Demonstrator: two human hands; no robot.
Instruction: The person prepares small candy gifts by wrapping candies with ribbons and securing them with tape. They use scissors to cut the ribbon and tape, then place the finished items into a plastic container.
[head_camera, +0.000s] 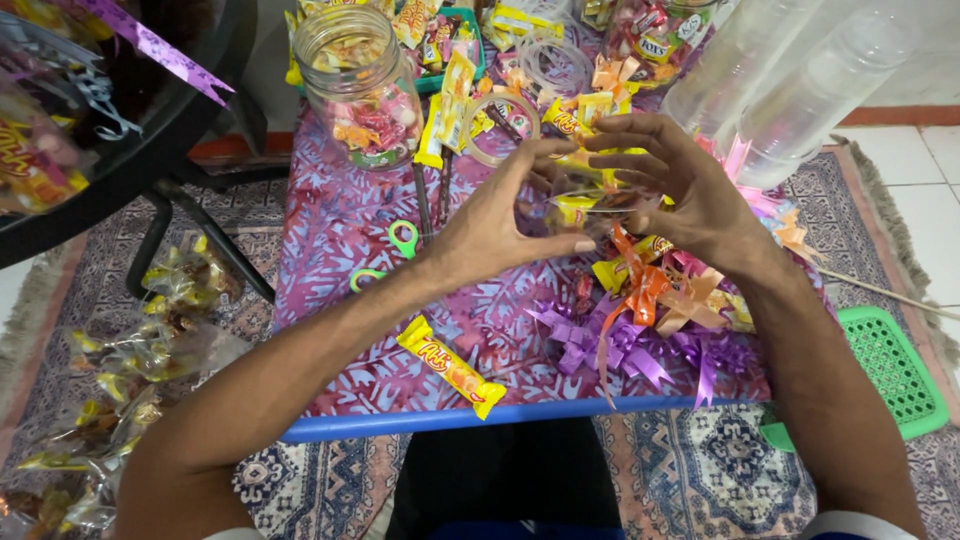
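Clear wrapper (590, 205) between both hands mostly covered by fingers, so contents and exact grip hard to make out. Left hand (490, 225) and right hand (690, 195) block tabletop (340, 240) behind them. Clear plastic jars (790, 80) top right cut off by edge. Green basket (895, 370) half hidden by right forearm. Candy bags (110, 400) lower left blurry, run off frame. Scissors (390, 250): only green handles show.

Purple leaf-patterned tablecloth (340, 230), orange ribbon (640, 285), green basket (895, 365), yellow wrapper (450, 367)

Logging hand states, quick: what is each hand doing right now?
Left hand: closed, pinching the clear candy bag.
Right hand: fingers curled on the same bag.
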